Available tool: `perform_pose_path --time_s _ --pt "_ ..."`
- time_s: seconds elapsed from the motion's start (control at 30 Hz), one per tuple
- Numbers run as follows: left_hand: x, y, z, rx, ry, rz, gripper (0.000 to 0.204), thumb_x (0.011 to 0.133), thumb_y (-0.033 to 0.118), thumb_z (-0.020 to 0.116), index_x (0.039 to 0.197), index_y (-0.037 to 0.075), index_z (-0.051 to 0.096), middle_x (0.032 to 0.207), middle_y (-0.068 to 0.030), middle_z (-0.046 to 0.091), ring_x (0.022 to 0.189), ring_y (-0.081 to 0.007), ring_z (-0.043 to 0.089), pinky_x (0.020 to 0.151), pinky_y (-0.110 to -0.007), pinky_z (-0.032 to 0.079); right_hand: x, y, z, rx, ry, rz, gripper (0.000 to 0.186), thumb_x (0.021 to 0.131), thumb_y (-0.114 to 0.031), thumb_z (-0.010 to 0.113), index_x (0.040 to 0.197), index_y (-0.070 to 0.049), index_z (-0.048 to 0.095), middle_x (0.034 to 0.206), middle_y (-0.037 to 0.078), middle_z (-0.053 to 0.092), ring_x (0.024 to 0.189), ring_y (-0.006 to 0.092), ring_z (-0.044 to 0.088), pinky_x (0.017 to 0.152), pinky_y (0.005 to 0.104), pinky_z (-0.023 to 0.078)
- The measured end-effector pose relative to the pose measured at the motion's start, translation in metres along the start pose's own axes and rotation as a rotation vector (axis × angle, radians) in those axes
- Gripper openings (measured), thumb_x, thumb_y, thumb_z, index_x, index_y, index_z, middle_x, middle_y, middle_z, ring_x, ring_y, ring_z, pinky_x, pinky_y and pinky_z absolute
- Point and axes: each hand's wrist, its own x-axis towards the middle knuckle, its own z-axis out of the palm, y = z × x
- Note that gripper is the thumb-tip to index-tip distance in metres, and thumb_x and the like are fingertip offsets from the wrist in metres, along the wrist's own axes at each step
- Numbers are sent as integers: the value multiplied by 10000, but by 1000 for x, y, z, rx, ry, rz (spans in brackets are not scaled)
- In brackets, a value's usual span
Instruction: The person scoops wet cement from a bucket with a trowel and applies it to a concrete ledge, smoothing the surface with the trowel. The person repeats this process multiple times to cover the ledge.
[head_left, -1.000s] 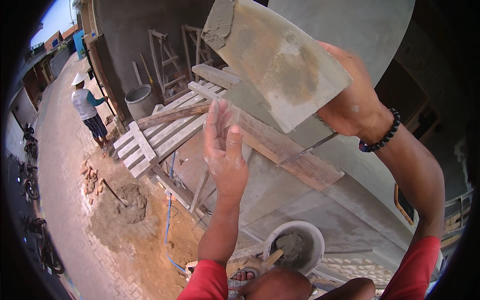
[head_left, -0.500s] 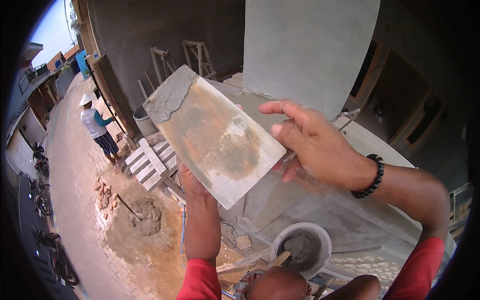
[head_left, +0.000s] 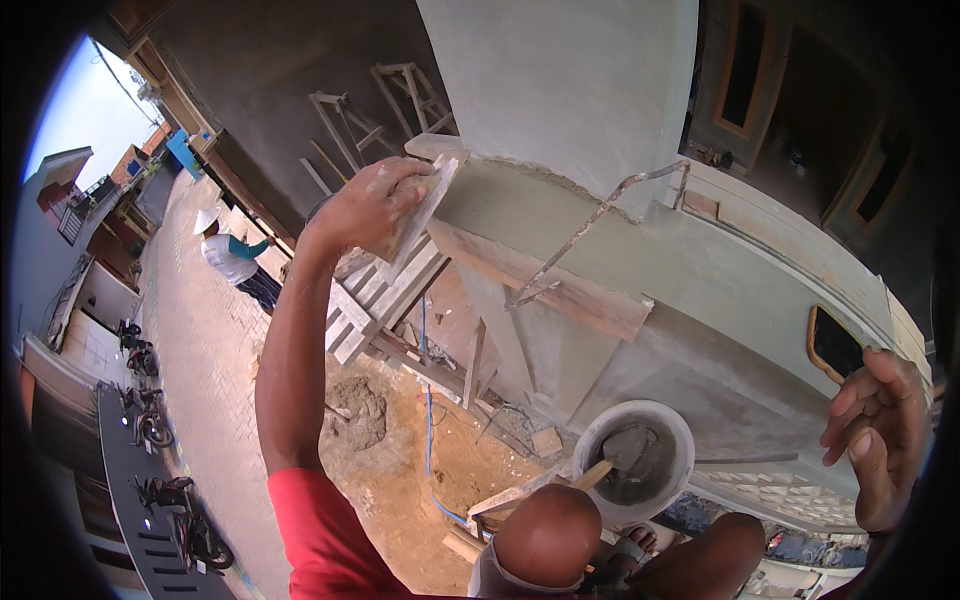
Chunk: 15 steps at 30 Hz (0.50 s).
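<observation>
Up and to the left of the bucket (head_left: 684,455): one flat board (head_left: 425,215), in the left hand (head_left: 375,205). Hand closed, fingers curled over the back; the board tilted, nearly edge-on to the view, beside the near end of a ledge (head_left: 540,212). Whether its face touches the ledge cannot be told.

Right of the bucket, higher: right hand (head_left: 882,435), fingers loosely bent and apart, nothing seen in its hold; just beside it, a dark panel with a brown rim (head_left: 835,343).

Progress, as judged. Above the bucket, the ledge carries a grey coat, largely even; this part appears well advanced. A ragged lip of mortar along the foot of the grey wall (head_left: 570,90) looks unfinished. A plank (head_left: 540,275) lines the ledge's front, with a bent metal rod (head_left: 600,215) spanning both; these look like temporary fittings yet to come off. Wet mortar (head_left: 652,470) remains inside the bucket, a wooden handle (head_left: 592,475) leaning at its left rim.

Condition of the board: thin, straight-edged, pale, with a duller brownish area near the grip. Much of its surface is hidden by the angle and the fingers; any fresh load on the far face cannot be told.
</observation>
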Motion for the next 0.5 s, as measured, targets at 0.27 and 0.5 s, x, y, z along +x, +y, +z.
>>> perform_pose_path --time_s 0.27,0.5 --pt "24 25 7 320 -300 -1 507 898 261 544 1387 127 536 1364 -154 541 1300 -309 469 1135 -401 347 -36 64 -43 -40 61 -15 621 994 -402 506 1461 -33 331 998 87 518 739 106 542 581 232 468" --pt "48 29 14 415 -316 -12 523 891 281 557 1396 146 535 1359 -147 547 1279 -314 482 1126 -407 353 -40 90 -44 76 81 -11 605 978 -391 549 1423 -13 389 1015 86 524 725 102 541 564 222 455"
